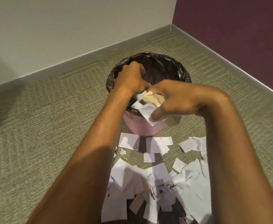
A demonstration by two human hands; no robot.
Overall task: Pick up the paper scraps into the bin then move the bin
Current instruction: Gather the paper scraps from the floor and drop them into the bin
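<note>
A pink bin [142,128] lined with a black bag [169,68] stands on the carpet near the room corner. Both my hands hover over its near rim. My right hand [179,99] clutches a bunch of white and yellowish paper scraps [146,109] above the opening. My left hand [131,78] is curled, its fingertips touching the same bunch at the top. Several more white scraps [155,178] lie spread on the floor in front of the bin, between my forearms.
A pale wall with a grey baseboard [84,57] runs behind the bin, and a dark purple wall [237,38] meets it at the right. Green-grey carpet [43,135] spreads out to the left.
</note>
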